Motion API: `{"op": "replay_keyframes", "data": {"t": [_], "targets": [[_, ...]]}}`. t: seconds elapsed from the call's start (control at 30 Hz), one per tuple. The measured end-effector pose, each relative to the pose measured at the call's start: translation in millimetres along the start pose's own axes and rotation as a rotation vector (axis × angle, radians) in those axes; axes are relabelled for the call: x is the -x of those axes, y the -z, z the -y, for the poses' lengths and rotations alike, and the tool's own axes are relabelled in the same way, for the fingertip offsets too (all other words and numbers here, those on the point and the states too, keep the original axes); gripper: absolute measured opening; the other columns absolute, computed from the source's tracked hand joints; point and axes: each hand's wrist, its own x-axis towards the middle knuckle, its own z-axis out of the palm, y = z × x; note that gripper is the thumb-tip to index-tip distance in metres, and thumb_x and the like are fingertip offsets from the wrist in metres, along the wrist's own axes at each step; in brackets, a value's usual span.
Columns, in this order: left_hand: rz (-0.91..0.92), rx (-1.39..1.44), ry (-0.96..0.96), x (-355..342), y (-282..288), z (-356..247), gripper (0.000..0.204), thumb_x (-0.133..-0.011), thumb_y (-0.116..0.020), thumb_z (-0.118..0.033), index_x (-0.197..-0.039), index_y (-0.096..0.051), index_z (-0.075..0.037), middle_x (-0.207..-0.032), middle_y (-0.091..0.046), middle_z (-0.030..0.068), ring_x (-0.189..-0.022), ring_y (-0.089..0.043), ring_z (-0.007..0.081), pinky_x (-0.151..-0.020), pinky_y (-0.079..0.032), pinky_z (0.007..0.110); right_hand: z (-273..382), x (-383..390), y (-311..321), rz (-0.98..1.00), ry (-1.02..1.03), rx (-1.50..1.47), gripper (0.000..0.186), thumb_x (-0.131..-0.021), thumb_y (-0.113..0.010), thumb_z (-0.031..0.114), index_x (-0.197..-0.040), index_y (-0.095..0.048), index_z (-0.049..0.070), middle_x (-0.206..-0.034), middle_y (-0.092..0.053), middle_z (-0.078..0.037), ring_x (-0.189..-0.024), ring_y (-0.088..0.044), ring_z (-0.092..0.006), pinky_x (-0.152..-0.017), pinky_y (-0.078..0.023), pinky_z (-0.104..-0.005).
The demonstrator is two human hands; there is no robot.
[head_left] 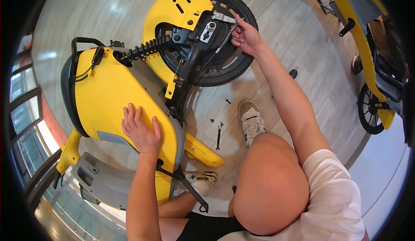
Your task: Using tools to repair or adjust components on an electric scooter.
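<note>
A yellow electric scooter (108, 89) lies on its side on the floor. My left hand (140, 129) rests flat, fingers apart, on its yellow side panel. My right hand (245, 35) reaches to the rear wheel (233, 66), its fingers pinched on the spring-wrapped brake cable (225, 42) next to the silver brake arm (222, 17). A black coil shock absorber (145, 50) runs from the body to the wheel hub. The yellow rear fender (173, 7) covers the wheel's far side.
A small black wrench (219, 134) and several loose bolts (228, 101) lie on the grey plank floor by my shoe (252, 122). A dark screwdriver (293, 73) lies past my right forearm. Another yellow scooter (367, 68) stands at the right. The kickstand (190, 189) sticks out near my other foot.
</note>
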Motion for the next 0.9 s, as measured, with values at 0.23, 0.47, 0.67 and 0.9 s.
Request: {"op": "replay_keyframes", "data": {"t": [0.23, 0.47, 0.67, 0.9], "targets": [[-0.014, 0.025, -0.014, -0.6, 0.5, 0.1, 0.048, -0.087, -0.055, -0.027, -0.128, -0.045, -0.004, -0.144, -0.038, 0.017, -0.137, -0.029, 0.0345, -0.11, -0.018, 0.048, -0.1, -0.4, 0.2, 0.015, 0.043, -0.003, 0.047, -0.094, -0.054, 0.048, -0.066, -0.041, 0.012, -0.058, -0.04, -0.002, -0.042, -0.029, -0.0101, -0.043, -0.034, -0.0287], [-0.002, 0.019, 0.0, 0.9, -0.2, -0.1, 0.048, -0.087, -0.054, -0.028, -0.128, -0.045, -0.005, -0.144, -0.038, 0.0164, -0.137, -0.028, 0.034, -0.11, -0.018, 0.048, 1.8, 5.0, -4.3, -0.046, 0.079, 0.104, 0.045, -0.094, -0.053, 0.048, -0.071, -0.044, 0.01, -0.06, -0.042, -0.002, -0.042, -0.03, -0.0093, -0.044, -0.039, -0.0293], [0.0, 0.002, -0.002, 0.7, 1.2, 0.4, 0.048, -0.088, -0.054, -0.028, -0.128, -0.045, -0.004, -0.144, -0.038, 0.0167, -0.138, -0.028, 0.034, -0.11, -0.018, 0.047, 3.6, 5.8, -9.5, -0.041, 0.042, 0.101, 0.043, -0.094, -0.054, 0.047, -0.075, -0.045, 0.009, -0.06, -0.041, -0.002, -0.042, -0.03, -0.0094, -0.045, -0.038, -0.0295], [-0.025, 0.025, -0.002, -2.6, 2.0, -1.9, 0.047, -0.087, -0.055, -0.027, -0.127, -0.046, -0.004, -0.143, -0.039, 0.017, -0.136, -0.03, 0.0346, -0.109, -0.02, 0.047, -2.1, 1.8, -11.2, -0.109, 0.074, 0.001, 0.046, -0.093, -0.056, 0.046, -0.068, -0.04, 0.011, -0.058, -0.038, -0.001, -0.044, -0.027, -0.0105, -0.045, -0.03, -0.0273]]}}
